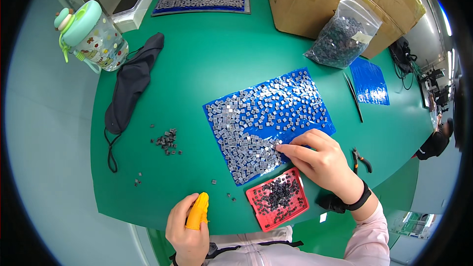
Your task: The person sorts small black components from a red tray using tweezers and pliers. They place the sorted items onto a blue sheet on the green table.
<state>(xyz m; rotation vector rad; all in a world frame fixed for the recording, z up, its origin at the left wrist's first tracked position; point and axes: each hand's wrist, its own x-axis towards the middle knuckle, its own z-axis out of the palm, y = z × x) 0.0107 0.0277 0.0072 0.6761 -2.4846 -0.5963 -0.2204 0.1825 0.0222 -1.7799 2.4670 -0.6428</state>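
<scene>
Left hand (189, 231): at the counter's (192, 64) near edge, yellow rubbery finger covers (198, 212) on its tips; fingers bent close together, and whether they grip anything I cannot tell.
Red rectangular plastic tray (253, 209): between the hands, tilted in line, strewn with small dark pieces (280, 194).
Right hand (320, 160): bare, reaching over the blue sheet's near right part; thumb and forefinger nearly meet at the squares, but whether one is pinched I cannot tell.
Small grey square pieces (241, 152): spread over the glossy blue sheet (268, 133), packed densely at left, looser at far right.
Loose dark pile (167, 139): on the green surface, left of the sheet.
Orange-and-black-handled pliers (364, 161): right of the right hand.
Slim dark tweezers (354, 99): farther off, beside a smaller blue sheet (370, 83).
Clear plastic bag of dark pieces (340, 39): leaning against the brown cardboard box (300, 5).
</scene>
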